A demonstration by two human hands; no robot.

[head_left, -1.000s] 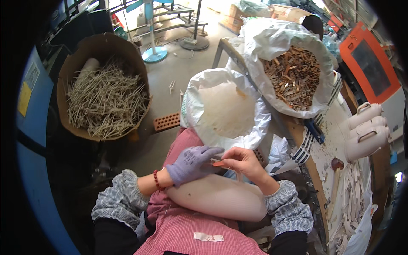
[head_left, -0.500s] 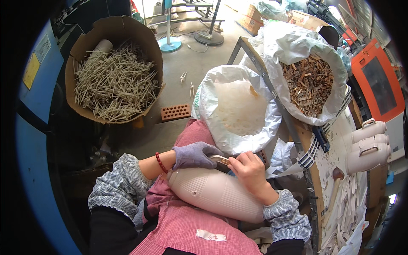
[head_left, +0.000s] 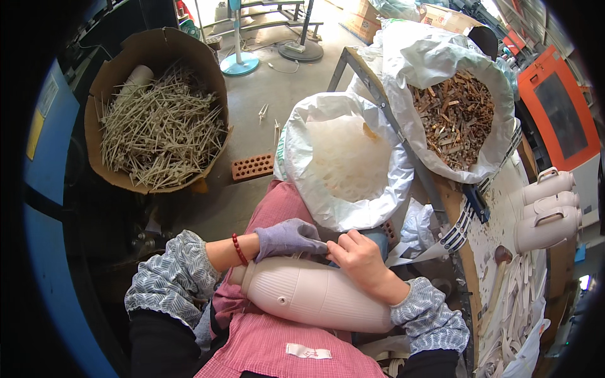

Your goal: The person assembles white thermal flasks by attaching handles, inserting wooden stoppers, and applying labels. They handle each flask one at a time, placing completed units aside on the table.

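Observation:
A cream ribbed thermos shell (head_left: 328, 296) lies on its side across my lap, over a pink checked apron (head_left: 277, 331). A small round fitting shows on its wall. Just above the shell, my left hand (head_left: 290, 239), in a purple-grey glove, is closed, its fingertips meeting those of my right hand. My bare right hand (head_left: 360, 259) pinches at that same spot, with its wrist close over the shell. Whatever lies between the fingertips is too small and covered to name.
A cardboard drum (head_left: 94, 142) of thin cream plastic sprues stands at left. Ahead sits a white sack (head_left: 293, 160) of translucent pieces; beyond it, another sack (head_left: 397, 72) holds brown metal strips. At right, cream thermos shells (head_left: 548, 230) and a mallet (head_left: 502, 255) rest on a bench. A perforated brick (head_left: 252, 167) lies on the floor.
A curved cream handle and a brown strip showed between my hands before; now neither can be made out. My right hand has shifted left, and its fingertips now meet the gloved ones. The view has shifted slightly.

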